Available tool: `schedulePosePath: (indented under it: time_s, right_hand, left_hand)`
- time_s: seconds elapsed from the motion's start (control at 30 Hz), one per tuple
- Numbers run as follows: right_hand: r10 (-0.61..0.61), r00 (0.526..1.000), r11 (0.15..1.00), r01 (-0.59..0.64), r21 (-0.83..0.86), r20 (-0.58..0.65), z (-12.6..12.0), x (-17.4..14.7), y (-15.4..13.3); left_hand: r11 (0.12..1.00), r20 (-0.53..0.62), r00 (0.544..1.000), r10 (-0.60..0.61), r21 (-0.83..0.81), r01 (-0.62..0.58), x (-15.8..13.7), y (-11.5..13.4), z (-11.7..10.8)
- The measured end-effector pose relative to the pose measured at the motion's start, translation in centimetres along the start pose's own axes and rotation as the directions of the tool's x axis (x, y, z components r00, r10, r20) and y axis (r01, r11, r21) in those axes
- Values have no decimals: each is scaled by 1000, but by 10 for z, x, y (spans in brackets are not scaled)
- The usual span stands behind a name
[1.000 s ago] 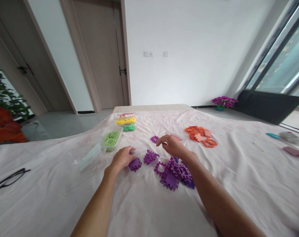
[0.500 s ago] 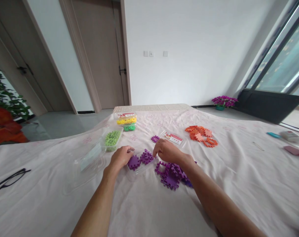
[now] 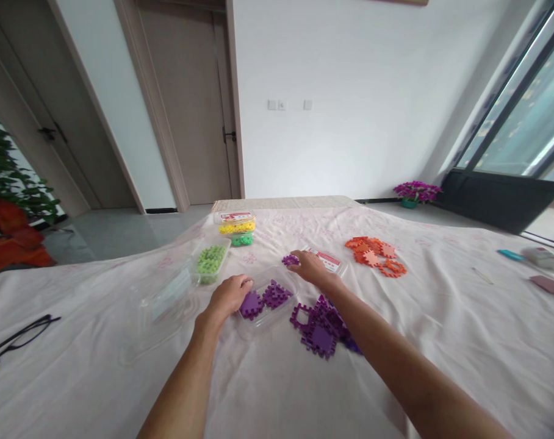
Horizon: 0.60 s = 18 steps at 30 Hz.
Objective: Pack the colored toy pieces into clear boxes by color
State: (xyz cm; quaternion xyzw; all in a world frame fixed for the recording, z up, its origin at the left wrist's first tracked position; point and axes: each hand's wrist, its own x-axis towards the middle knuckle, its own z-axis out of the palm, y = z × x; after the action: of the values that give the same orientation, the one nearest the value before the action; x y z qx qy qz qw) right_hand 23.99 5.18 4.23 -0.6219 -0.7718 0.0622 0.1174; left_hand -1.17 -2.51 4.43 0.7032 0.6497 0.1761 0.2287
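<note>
My left hand (image 3: 231,292) grips the left rim of a clear plastic box (image 3: 263,322). Inside the box lie purple toothed plastic building pieces (image 3: 277,294). My right hand (image 3: 312,268) reaches past the far side of the box, its fingers apart beside a small purple piece (image 3: 290,260) on the cloth. Whether the fingertips touch that piece, I cannot tell. Partly under my right forearm is a loose pile of purple building pieces (image 3: 320,338). A clear lid with a red and white label (image 3: 328,261) lies just behind my right hand.
Orange building pieces (image 3: 373,251) lie to the right. At the left stand a tub of light green pieces (image 3: 210,261) and stacked yellow and green tubs (image 3: 237,228). A clear lid (image 3: 167,299) and eyeglasses (image 3: 21,341) rest on the cloth (image 3: 259,390).
My right hand has moved from the box's right edge, away from me, to the small purple piece beyond it. My left hand stays at the box. The view has tilted slightly up.
</note>
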Motion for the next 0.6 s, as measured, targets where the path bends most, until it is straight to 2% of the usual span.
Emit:
schedulePosePath:
  time_s: [0.1,0.2,0.3,0.4,0.5,0.6]
  right_hand:
    - [36,999,994,-33,-101,26,6,9,-5]
    - [49,999,994,-47,-102,19,8,13,-5]
    - [66,998,998,-66,5,0,4,13,-2]
    - [81,993,972,-60,227,-87,-8,6,-3]
    - [-46,994,911,81,404,-94,-24,-12,-19]
    - [-285,958,870,276,408,-41,-34,-37,-45]
  left_hand:
    - [1000,-4,1000,11,-20,-11,0,-2,1]
    - [999,-25,1000,7,-52,-8,2,-6,3]
    - [998,-27,1000,0,-59,-1,3,-8,6]
    - [998,-20,1000,7,-70,-8,3,-9,7]
    - [995,-12,1000,6,-98,-7,2,-8,6]
    - [991,-11,1000,-12,-133,11,1,-7,5]
